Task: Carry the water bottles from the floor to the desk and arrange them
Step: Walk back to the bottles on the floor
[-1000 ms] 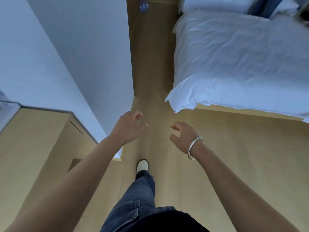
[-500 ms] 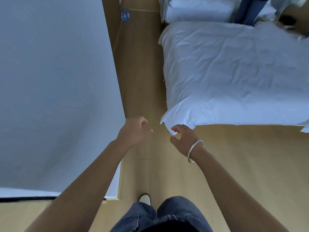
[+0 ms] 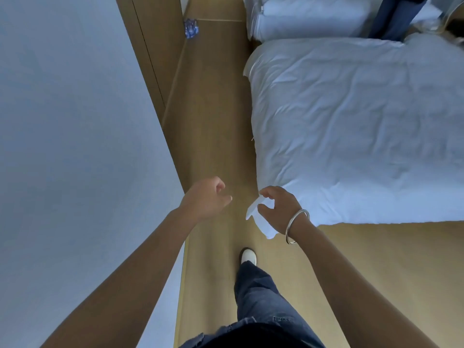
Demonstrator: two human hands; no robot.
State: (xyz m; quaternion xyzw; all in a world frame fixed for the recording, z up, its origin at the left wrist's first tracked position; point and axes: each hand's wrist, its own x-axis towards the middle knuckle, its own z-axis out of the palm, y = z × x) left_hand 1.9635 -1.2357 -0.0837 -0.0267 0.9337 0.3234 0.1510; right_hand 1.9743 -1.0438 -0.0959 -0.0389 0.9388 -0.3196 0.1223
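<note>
A small blue-labelled bundle that looks like the water bottles (image 3: 190, 28) sits on the wooden floor far ahead, against the wood panel by the wall. Both my arms reach forward over the aisle. My left hand (image 3: 206, 197) hangs with loosely curled fingers and holds nothing. My right hand (image 3: 278, 207), with a silver bangle on the wrist, is also loosely curled and empty, in front of the corner of the white duvet. The desk is out of view.
A bed with a white duvet (image 3: 356, 126) fills the right side, with pillows (image 3: 308, 16) at its far end. A pale wall (image 3: 70, 146) runs along the left. The narrow wooden floor aisle (image 3: 213, 116) lies between them. My white shoe (image 3: 248, 256) steps forward.
I have walked forward along the aisle. The wooden furniture on the left has dropped out of view, the bed corner has come up to my right hand, and the blue bundle is nearer.
</note>
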